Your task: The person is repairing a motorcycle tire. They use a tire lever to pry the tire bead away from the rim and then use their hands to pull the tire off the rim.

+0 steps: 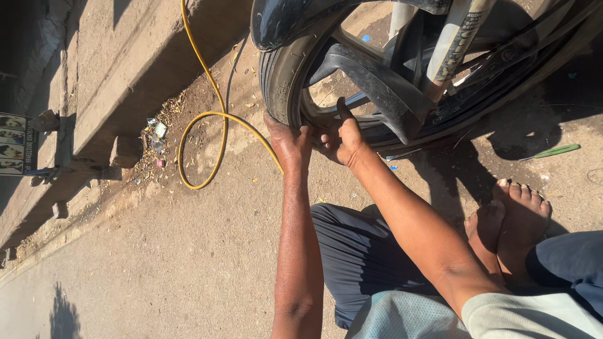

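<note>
A black motorcycle tyre (pixel 279 75) on a dark alloy wheel (pixel 377 81) fills the top middle of the head view. My left hand (pixel 287 139) grips the tyre's lower edge, fingers curled over the rubber. My right hand (pixel 342 139) sits beside it, fingers pressed on the wheel rim where the tyre meets it, thumb pointing up. Both forearms reach up from the bottom of the view. The fingertips are partly hidden behind the tyre edge.
A yellow hose (pixel 207 119) loops on the dirt ground left of the tyre. A black mudguard (pixel 282 22) covers the tyre's top. A concrete kerb (pixel 107 81) with litter runs at left. My bare feet (pixel 512 220) rest at right, near a green stick (pixel 556 150).
</note>
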